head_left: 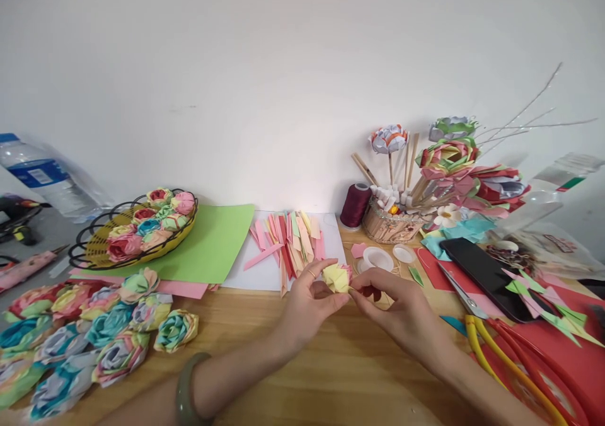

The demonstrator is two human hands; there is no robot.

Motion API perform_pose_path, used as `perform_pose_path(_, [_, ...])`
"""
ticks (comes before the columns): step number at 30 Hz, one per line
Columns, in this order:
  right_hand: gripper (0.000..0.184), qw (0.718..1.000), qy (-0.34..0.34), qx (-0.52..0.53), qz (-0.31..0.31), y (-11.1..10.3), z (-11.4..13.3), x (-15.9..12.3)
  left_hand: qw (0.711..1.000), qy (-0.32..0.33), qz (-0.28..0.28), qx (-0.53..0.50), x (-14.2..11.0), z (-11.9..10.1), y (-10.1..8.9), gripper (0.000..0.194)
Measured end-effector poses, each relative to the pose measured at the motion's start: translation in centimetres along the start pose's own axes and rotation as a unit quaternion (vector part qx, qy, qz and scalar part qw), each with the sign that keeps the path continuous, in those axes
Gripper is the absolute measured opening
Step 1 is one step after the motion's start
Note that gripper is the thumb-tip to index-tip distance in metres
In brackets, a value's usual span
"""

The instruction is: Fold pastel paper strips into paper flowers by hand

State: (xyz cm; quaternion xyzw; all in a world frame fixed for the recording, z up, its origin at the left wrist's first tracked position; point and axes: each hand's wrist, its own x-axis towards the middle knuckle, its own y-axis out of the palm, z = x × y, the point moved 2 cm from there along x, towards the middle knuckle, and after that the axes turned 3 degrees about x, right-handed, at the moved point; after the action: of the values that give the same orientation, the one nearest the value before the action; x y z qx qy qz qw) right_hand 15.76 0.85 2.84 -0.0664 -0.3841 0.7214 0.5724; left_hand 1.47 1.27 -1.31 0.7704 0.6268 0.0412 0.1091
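A yellow paper flower [336, 279] with a little pink at its far side is held just above the wooden table. My left hand [309, 297] wraps its fingers and thumb around the flower's left and lower side. At the flower's right edge, my right hand [390, 297] pinches with thumb and forefinger; whether it grips a petal or a thread there I cannot make out. Behind my hands lie folded paper strips [290, 240] in pink, red, yellow and green on a white sheet [333, 249].
Finished paper flowers [108, 325] lie at the left, below a yellow basket [89, 243] of smaller ones. Right of my hands are a maroon thread spool [355, 205], a decorated pot [392, 221], a black phone [486, 278], small scissors [466, 297] and red-and-yellow handles [510, 363].
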Motion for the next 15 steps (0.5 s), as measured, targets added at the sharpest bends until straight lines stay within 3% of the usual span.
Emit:
perform_pose_path(4, [0.011,0.990,-0.086,-0.097,-0.050,0.4,0.0,-0.6,1.000,-0.011,-0.010,-0.014,-0.1,-0.1,0.2,0.046])
perform_pose_path(9, [0.013,0.976,-0.117,-0.156,-0.101,1.0,-0.1,-1.2,0.999,0.004,-0.018,-0.037,-0.2,-0.2,0.3,0.042])
perform_pose_path(12, [0.010,0.988,-0.088,-0.092,-0.093,0.8,0.2,-1.1,0.998,-0.018,-0.017,-0.060,-0.3,-0.2,0.3,0.044])
perform_pose_path(15, [0.014,0.998,0.022,0.036,-0.037,0.5,0.1,-0.6,0.995,-0.046,-0.014,-0.086,-0.3,-0.1,0.3,0.049])
